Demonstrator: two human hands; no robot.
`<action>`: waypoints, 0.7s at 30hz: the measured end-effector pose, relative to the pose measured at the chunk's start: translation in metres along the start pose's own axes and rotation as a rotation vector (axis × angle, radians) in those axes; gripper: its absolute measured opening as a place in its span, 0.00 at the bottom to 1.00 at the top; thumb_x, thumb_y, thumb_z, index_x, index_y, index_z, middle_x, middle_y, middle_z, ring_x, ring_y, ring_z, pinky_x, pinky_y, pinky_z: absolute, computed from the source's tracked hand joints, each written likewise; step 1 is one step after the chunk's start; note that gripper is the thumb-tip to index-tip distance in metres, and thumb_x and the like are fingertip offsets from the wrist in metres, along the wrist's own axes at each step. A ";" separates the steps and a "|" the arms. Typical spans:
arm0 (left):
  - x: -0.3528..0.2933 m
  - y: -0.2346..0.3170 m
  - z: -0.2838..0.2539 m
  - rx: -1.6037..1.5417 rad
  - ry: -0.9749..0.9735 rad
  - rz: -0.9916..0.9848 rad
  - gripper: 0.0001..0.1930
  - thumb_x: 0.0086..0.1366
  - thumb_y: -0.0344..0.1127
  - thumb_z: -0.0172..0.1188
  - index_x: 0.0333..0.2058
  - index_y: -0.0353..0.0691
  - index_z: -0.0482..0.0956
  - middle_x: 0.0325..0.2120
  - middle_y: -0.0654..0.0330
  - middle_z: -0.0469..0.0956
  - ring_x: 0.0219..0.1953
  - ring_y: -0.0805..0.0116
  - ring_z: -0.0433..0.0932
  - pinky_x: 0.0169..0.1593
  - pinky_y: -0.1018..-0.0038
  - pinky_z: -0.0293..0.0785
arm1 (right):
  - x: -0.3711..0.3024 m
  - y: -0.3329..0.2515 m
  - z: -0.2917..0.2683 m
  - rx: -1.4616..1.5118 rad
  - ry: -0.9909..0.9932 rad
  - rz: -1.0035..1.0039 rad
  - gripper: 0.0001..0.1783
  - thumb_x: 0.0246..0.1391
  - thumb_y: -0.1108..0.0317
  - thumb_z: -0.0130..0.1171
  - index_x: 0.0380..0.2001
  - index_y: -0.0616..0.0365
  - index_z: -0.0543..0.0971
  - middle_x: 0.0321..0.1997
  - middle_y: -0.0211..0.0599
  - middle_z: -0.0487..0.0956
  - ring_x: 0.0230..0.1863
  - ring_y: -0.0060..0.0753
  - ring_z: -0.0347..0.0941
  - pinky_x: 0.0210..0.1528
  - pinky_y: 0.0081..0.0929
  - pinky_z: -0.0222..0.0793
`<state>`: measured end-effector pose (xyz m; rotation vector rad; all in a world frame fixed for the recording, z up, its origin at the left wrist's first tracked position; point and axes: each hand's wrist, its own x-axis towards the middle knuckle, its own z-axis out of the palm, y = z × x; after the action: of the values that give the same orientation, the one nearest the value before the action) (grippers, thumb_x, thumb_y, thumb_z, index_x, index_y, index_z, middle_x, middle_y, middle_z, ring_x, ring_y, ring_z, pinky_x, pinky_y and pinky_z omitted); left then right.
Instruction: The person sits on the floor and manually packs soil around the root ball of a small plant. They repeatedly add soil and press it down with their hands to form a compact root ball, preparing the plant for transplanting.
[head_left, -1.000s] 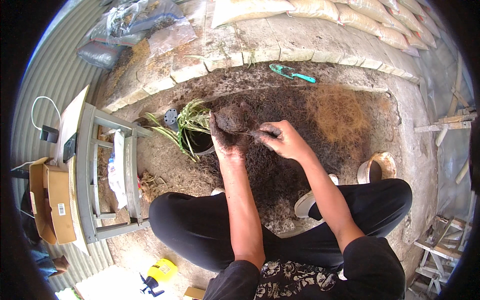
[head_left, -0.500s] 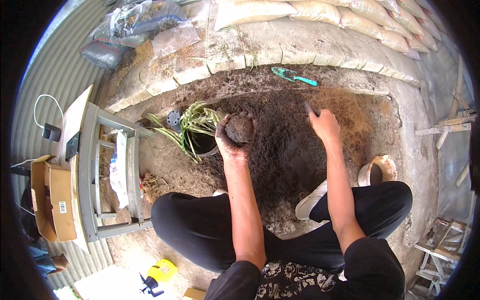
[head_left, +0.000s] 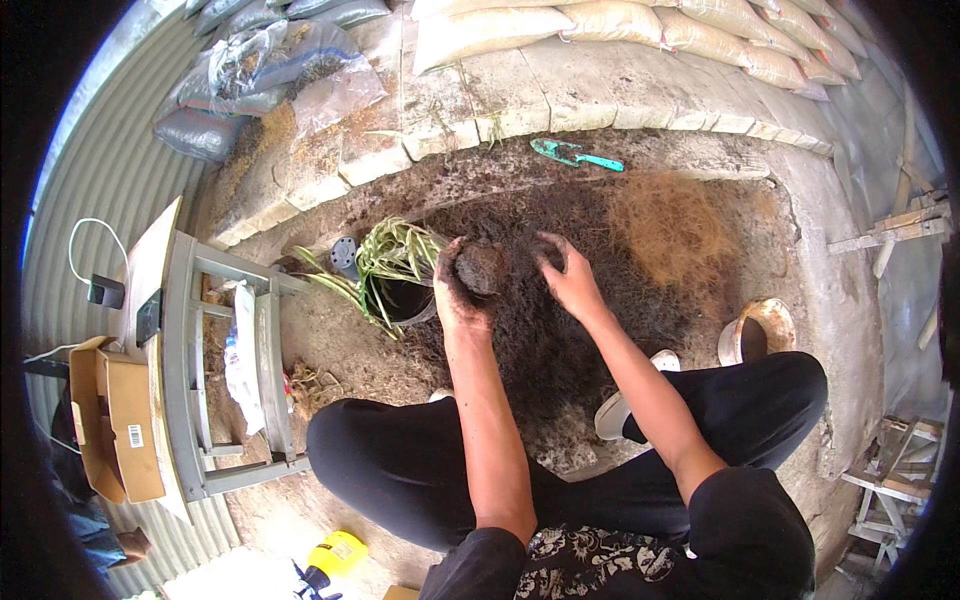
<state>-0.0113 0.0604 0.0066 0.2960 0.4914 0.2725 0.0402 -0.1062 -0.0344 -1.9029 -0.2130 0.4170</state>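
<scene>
A rounded, dark root ball (head_left: 483,268) rests in my left hand (head_left: 460,298), whose soiled fingers curl round its left side. Long green and pale leaves (head_left: 392,250) spread just left of that hand; whether they join the root ball is hidden. Beneath the leaves a black pot (head_left: 408,302) partly shows. My right hand (head_left: 570,282) hovers over the loose dark soil (head_left: 545,350), a short way right of the root ball. Its thumb and fingers are apart, with nothing visible between them.
Brown fibre (head_left: 672,228) lies right of the soil, and a turquoise trowel (head_left: 580,156) beyond it. A small grey pot (head_left: 344,254) sits by the leaves. A round whitish container (head_left: 765,332) is near my right knee, a yellow sprayer (head_left: 337,552) at lower left, a grey bench (head_left: 268,350) left.
My right hand has come left from beside the fibre toward the root ball, and its fingers have spread. My left hand still holds the root ball in nearly the same place.
</scene>
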 end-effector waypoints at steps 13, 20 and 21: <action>0.001 -0.004 -0.001 0.057 -0.035 -0.084 0.07 0.64 0.37 0.51 0.32 0.42 0.75 0.27 0.59 0.78 0.28 0.64 0.78 0.33 0.68 0.77 | -0.035 -0.058 0.017 -0.189 0.201 -0.961 0.25 0.37 0.72 0.70 0.45 0.55 0.81 0.45 0.38 0.79 0.43 0.41 0.73 0.46 0.36 0.72; -0.004 -0.005 0.002 0.068 -0.084 -0.109 0.05 0.61 0.36 0.56 0.33 0.43 0.74 0.25 0.61 0.76 0.27 0.64 0.76 0.32 0.68 0.75 | -0.034 -0.040 0.020 -0.200 0.335 -1.062 0.16 0.36 0.81 0.66 0.34 0.60 0.83 0.33 0.39 0.79 0.33 0.39 0.74 0.33 0.34 0.71; -0.004 -0.006 0.004 0.071 -0.073 -0.103 0.05 0.61 0.36 0.56 0.33 0.43 0.74 0.26 0.61 0.76 0.28 0.64 0.76 0.33 0.68 0.75 | -0.032 -0.040 0.020 -0.182 0.349 -1.077 0.17 0.35 0.82 0.65 0.34 0.59 0.83 0.33 0.38 0.78 0.34 0.39 0.74 0.33 0.34 0.72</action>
<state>-0.0121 0.0525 0.0095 0.3474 0.4429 0.1436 0.0048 -0.0849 0.0022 -1.7110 -0.9898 -0.6681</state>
